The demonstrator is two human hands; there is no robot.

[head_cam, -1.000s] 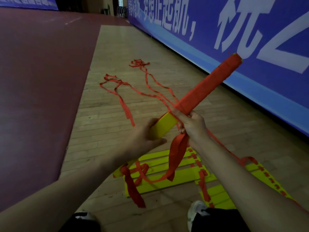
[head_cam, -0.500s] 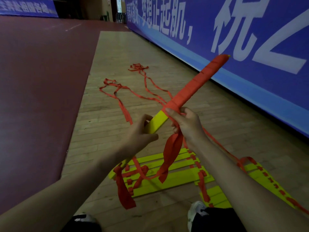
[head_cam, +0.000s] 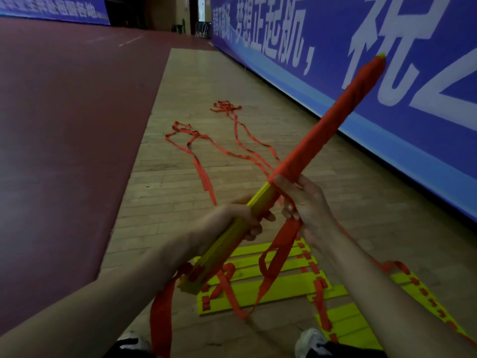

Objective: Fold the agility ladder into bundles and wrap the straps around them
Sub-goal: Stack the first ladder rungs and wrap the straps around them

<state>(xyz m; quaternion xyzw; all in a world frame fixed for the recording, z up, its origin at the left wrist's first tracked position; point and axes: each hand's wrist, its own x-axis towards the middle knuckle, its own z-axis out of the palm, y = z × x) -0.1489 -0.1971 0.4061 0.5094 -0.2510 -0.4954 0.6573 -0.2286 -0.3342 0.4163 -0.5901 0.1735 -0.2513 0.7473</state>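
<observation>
I hold a long bundle of yellow ladder rungs (head_cam: pixel 260 200) slanting up to the right. Red strap is wound round its upper half (head_cam: pixel 333 125). My left hand (head_cam: pixel 240 220) grips the bare yellow part low down. My right hand (head_cam: pixel 307 205) sits just above it, at the edge of the wrapping, and pinches the red strap (head_cam: pixel 281 244), which hangs down in a loop. More yellow rungs (head_cam: pixel 260 293) joined by red webbing lie flat on the floor below my hands.
Loose red straps (head_cam: pixel 227 148) trail away over the wooden floor (head_cam: pixel 180 192). A blue banner wall (head_cam: pixel 387 81) runs along the right. Dark red flooring (head_cam: pixel 64 125) lies to the left. My shoes (head_cam: pixel 309 342) show at the bottom edge.
The bundle has swung steeper and its far end has risen. My left hand has slid further up round the yellow part. My right hand stays at the wrapping's edge with the strap.
</observation>
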